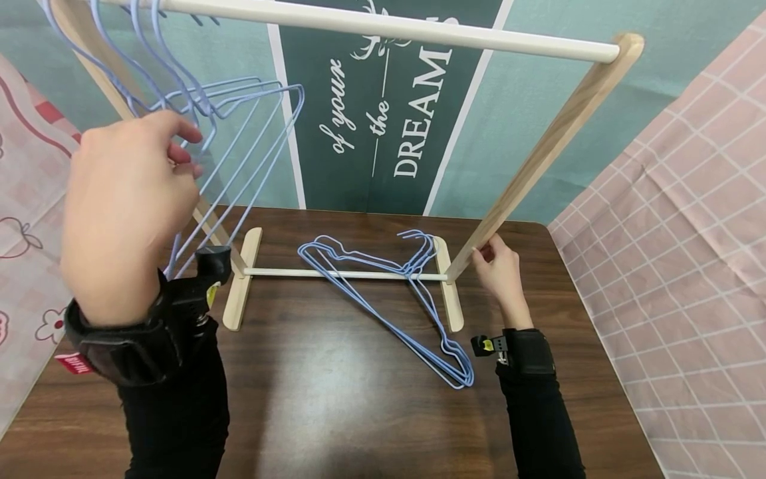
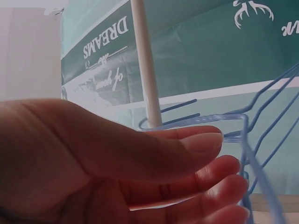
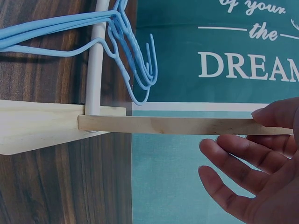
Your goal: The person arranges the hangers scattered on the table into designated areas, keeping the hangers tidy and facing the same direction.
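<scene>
Blue hangers (image 1: 203,105) hang from the white rail (image 1: 383,26); another pile (image 1: 411,269) lies on the worktop (image 1: 335,399), across the lower bar (image 1: 281,272). Behind, a green banner (image 1: 335,173) reads "of your", "the", "DREAMS". The left hand (image 1: 128,199), raised and loosely curled, is at the hung ones; I cannot tell whether its grip holds one. The right hand (image 1: 499,266) pinches the post (image 1: 542,159) low down.

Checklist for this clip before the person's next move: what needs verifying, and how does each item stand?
1. Right hand on the right post: ok, pinching it low down.
2. Rack feet on the table: ok.
3. Left hand off the hanging hangers: cannot tell; its fingertips are at them.
4. Every hanging hook over the top bar: cannot tell; partly cropped.
5. Loose hangers separated: not ok, overlapping across the lower bar.
</scene>
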`<state>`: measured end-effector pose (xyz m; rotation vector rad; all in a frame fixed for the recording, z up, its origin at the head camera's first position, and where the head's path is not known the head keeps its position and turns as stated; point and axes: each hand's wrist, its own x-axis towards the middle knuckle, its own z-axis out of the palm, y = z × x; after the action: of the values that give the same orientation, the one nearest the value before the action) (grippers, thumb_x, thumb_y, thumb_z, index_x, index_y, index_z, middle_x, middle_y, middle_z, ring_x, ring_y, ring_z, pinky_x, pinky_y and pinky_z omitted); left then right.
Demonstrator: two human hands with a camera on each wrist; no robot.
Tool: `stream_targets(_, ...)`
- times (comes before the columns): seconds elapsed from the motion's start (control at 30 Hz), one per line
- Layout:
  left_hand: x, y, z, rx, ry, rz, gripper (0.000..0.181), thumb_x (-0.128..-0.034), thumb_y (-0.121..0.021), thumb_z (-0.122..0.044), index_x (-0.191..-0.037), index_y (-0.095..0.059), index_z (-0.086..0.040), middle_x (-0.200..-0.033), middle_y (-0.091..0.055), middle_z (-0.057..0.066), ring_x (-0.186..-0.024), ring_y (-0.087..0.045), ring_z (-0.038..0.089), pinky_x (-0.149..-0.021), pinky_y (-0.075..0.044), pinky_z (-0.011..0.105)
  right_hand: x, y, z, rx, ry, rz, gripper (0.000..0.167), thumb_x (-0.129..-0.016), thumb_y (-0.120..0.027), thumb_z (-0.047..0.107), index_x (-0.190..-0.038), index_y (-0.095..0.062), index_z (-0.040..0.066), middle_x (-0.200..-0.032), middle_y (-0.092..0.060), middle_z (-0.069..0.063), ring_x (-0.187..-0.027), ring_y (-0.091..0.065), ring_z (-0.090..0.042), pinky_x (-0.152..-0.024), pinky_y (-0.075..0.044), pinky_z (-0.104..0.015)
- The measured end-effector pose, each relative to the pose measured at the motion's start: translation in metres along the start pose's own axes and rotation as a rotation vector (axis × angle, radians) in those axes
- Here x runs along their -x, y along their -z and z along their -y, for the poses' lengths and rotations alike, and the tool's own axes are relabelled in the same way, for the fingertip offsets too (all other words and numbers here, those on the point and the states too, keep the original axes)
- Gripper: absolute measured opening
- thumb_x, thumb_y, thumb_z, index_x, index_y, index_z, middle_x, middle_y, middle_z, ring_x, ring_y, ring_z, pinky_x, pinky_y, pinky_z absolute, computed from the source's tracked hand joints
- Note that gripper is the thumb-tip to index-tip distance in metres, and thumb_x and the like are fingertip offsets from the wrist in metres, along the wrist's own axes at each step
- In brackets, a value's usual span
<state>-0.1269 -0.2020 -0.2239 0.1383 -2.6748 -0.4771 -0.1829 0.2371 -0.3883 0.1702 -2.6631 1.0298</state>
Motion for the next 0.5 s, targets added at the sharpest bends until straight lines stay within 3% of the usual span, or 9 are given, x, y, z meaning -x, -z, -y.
stream_targets(0.3, 0.020, 0.006, -0.019, 0.017, -0.054, -0.056, 0.039, -0.0806, -0.043, -0.008, -0.114, -0.062, -0.015, -0.090, -0.063, 0.008, -0.082, -0.053, 0.036, -0.071, -0.034, 0.050, 0.000, 0.000, -0.001, -0.007, 0.010, -0.001, 0.015, -0.087, -0.052, 0.004, -0.098, -0.056, -0.005, -0.079, -0.058, -0.020, -0.065, -0.053, -0.027, -0.053, -0.039, -0.032)
stream_targets(0.5, 0.032, 0.003, -0.031, 0.042, -0.167, -0.068, 0.033, -0.0836, -0.046, -0.008, -0.114, -0.061, -0.011, -0.088, -0.060, 0.008, -0.080, -0.053, 0.032, -0.068, -0.036, 0.047, 0.000, 0.000, -0.001, -0.005, 0.011, 0.002, 0.015, -0.088, -0.052, 0.004, -0.099, -0.055, -0.006, -0.079, -0.058, -0.020, -0.065, -0.052, -0.027, -0.052, -0.039, -0.030)
